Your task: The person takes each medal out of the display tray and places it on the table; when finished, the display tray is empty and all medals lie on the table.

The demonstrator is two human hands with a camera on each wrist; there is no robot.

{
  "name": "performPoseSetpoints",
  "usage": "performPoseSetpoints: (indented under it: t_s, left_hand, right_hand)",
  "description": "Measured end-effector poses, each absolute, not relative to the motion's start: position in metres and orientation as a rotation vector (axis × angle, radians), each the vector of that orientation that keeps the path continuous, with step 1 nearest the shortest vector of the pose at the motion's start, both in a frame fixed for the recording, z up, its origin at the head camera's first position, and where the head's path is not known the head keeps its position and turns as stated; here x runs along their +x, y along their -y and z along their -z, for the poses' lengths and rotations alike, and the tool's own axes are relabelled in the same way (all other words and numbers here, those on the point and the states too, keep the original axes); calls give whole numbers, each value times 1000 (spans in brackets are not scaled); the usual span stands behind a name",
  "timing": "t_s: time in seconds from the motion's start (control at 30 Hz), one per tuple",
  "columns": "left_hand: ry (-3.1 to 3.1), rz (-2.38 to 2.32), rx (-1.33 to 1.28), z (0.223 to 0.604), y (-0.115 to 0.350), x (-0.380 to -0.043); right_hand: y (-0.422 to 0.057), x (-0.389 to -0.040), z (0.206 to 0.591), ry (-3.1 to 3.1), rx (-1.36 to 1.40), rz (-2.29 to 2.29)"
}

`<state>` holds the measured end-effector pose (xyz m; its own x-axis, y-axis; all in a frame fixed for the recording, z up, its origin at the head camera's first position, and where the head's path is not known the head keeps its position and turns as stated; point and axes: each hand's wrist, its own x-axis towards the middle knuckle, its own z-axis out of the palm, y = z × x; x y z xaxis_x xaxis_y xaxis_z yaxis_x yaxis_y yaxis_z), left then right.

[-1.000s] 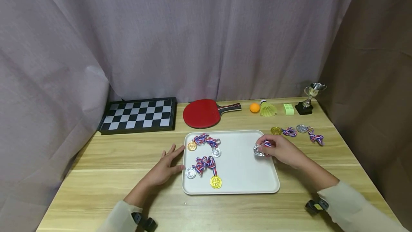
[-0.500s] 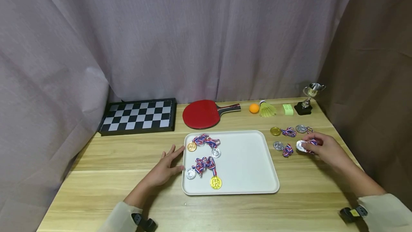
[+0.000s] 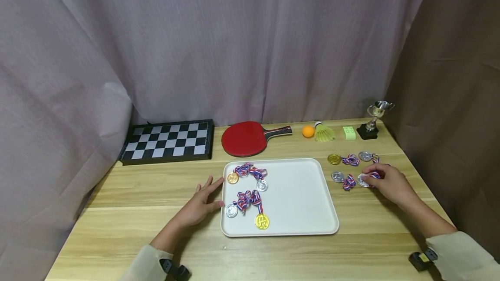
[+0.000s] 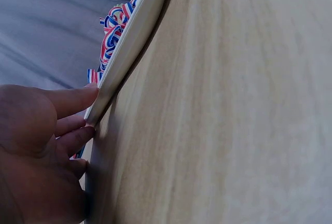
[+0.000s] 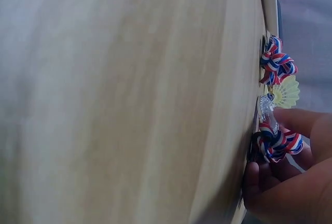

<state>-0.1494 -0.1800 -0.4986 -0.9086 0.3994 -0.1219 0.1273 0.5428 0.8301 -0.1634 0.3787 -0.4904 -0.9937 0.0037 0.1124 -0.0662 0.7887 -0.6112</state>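
Observation:
My right hand (image 3: 392, 182) pinches a silver medal (image 3: 362, 180) by its bundled striped ribbon, low over the table right of the tray. In the right wrist view the thumb lies against that medal (image 5: 267, 111), with the ribbon (image 5: 277, 143) between thumb and fingers. Fingers spread, my left hand (image 3: 200, 203) touches the left edge of the white tray (image 3: 298, 203). On the tray's left half lie two silver medals and two gold-coloured ones, among them a large gold medal (image 3: 261, 221). Beside my right hand rests another silver medal (image 3: 337, 177).
Behind these lie a gold medal (image 3: 334, 159) and a silver medal (image 3: 365, 156). Along the back stand or lie a chessboard (image 3: 168, 140), a red table tennis bat (image 3: 244, 138), an orange ball (image 3: 308, 131), a shuttlecock (image 3: 324, 132), a green block (image 3: 349, 132) and a trophy cup (image 3: 376, 118).
My right hand has gone from the tray's right side to the table beyond it. One silver medal now lies on the table there; another is in my fingers, lower than before. Left hand still.

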Motion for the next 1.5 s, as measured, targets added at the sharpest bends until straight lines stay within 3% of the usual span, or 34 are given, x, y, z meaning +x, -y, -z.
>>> performPoseSetpoints:
  t_s: [0.37, 0.77, 1.5]
  left_hand:
    - [-2479, -1302, 429, 498, 180, -149]
    - [-2502, -1281, 418, 500, 180, -150]
    - [-2498, -1285, 396, 500, 180, -150]
  right_hand:
    - [-377, -158, 474, 2882, -3, -1004]
    - [-364, -160, 455, 2842, 117, -1053]
    - [-220, -148, 457, 2942, 516, -1579]
